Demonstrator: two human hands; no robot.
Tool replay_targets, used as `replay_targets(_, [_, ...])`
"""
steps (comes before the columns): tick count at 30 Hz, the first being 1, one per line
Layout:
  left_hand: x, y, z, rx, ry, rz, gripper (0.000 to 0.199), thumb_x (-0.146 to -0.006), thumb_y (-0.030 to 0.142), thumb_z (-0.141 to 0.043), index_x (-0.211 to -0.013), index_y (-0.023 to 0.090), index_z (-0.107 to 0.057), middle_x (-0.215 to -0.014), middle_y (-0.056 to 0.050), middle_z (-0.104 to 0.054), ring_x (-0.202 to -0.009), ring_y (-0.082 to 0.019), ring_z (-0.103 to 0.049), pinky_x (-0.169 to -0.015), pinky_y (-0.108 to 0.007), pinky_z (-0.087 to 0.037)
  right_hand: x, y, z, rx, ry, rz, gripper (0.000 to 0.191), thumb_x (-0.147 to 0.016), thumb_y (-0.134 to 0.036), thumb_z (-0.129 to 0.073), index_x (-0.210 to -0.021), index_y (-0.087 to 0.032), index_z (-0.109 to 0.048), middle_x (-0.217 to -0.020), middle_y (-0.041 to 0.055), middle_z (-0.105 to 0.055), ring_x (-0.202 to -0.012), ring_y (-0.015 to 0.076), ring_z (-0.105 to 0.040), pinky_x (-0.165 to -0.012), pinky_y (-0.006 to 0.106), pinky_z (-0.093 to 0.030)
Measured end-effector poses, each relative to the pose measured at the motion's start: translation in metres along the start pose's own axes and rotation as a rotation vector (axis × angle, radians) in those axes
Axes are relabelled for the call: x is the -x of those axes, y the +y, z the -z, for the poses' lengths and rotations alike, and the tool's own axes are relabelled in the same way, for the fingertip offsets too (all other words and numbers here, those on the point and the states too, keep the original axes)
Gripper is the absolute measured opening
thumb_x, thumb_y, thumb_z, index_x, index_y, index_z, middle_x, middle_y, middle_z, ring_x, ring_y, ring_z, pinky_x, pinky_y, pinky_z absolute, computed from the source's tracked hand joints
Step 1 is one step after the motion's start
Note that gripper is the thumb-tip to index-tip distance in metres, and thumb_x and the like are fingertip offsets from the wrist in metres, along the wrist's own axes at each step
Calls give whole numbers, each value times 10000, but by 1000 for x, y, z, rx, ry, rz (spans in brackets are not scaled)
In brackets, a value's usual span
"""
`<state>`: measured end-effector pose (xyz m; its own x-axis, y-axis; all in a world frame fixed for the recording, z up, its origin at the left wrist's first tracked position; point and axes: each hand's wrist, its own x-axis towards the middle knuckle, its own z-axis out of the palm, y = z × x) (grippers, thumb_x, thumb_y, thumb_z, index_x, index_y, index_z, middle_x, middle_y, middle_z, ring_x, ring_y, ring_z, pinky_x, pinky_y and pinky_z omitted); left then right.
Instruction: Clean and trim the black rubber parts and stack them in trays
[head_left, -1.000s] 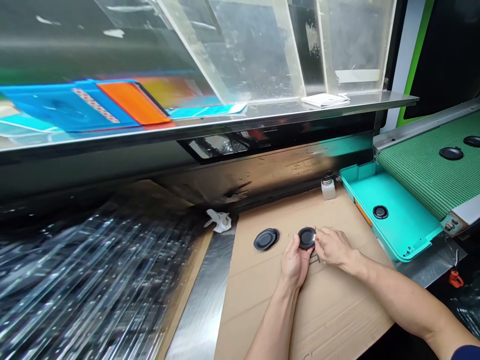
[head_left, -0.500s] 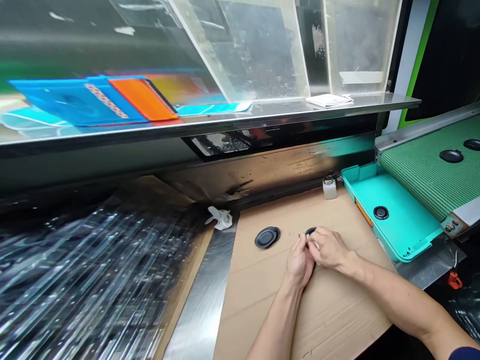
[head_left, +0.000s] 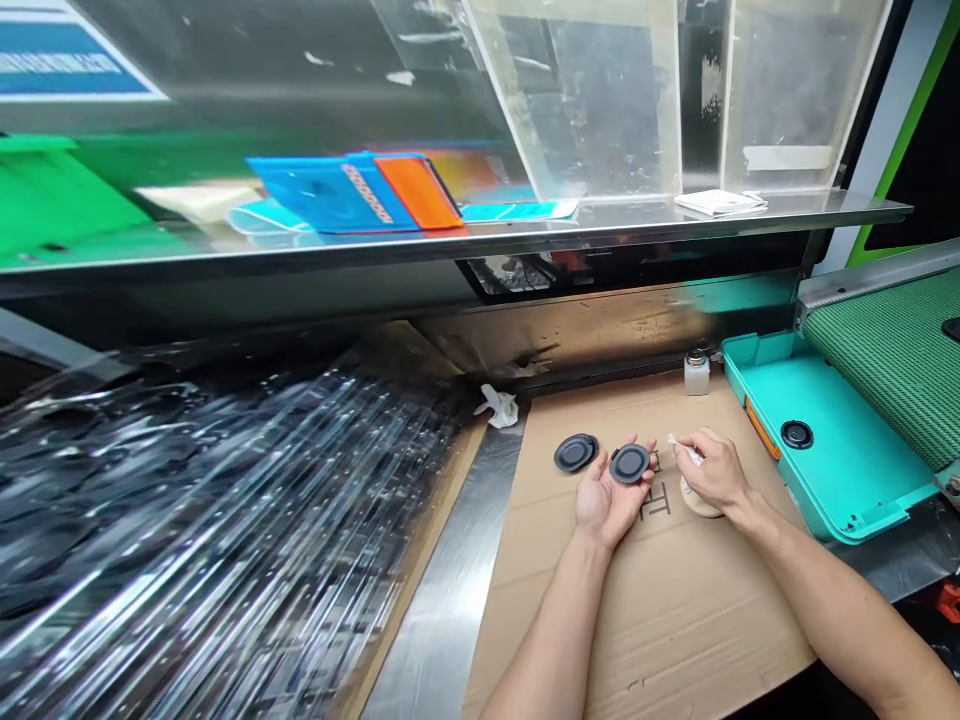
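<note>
My left hand [head_left: 609, 508] is turned palm up, its thumb and fingers around the edges of a black round disc [head_left: 630, 463] with a raised rim. To its right, my right hand [head_left: 716, 470] pinches a small white wipe [head_left: 686, 452], apart from the disc. Partly hidden under that hand is a pale, round, beige thing [head_left: 703, 502] on the cardboard sheet [head_left: 645, 620]. Left of my left hand lies another black round part [head_left: 576, 453], apparently one disc overlapping another.
A teal tray [head_left: 862, 480] with one black disc [head_left: 796, 434] stands at right, beside a green conveyor belt [head_left: 892, 340]. A small bottle [head_left: 697, 373] and crumpled white tissue [head_left: 500, 405] sit at the back. Clear plastic packaging [head_left: 285, 530] fills the left. A metal shelf [head_left: 630, 218] overhangs.
My hands have moved apart: the right has drawn away to the right with the wipe, and the disc now shows face up in my left hand. The camera has turned left.
</note>
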<state>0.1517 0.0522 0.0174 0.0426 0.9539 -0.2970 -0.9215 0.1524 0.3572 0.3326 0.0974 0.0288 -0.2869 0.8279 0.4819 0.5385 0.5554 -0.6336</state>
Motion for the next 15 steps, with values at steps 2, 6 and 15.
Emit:
replay_targets(2, [2, 0, -2, 2, -11, 22, 377, -982, 301, -392, -1205, 106, -625, -1224, -243, -647, -934, -269, -665, -673, -346, -552, 0, 1, -1, -7, 17, 13, 155, -926, -263, -577, -897, -199, -715, -844, 34, -685, -782, 149, -633, -743, 241, -454])
replay_targets(6, [5, 1, -6, -8, -3, 120, 382, -1011, 292, -365, -1176, 60, -620, -1125, -229, -662, -886, -233, -671, -639, -292, -570, 0, 2, -1, -54, 46, 28, 149, -928, -266, -577, -903, -204, -710, -863, 44, -691, -796, 162, -643, -750, 253, -471])
replay_targets(15, [8, -3, -9, -160, 80, 266, 587, -1033, 496, -268, -1039, 36, -633, -768, -143, -661, -575, -146, -630, -469, -204, -528, -4, -1, 0, -185, -97, 6, 225, -977, -194, -469, -1075, -199, -671, -1036, 65, -706, -958, 176, -652, -856, 286, -486])
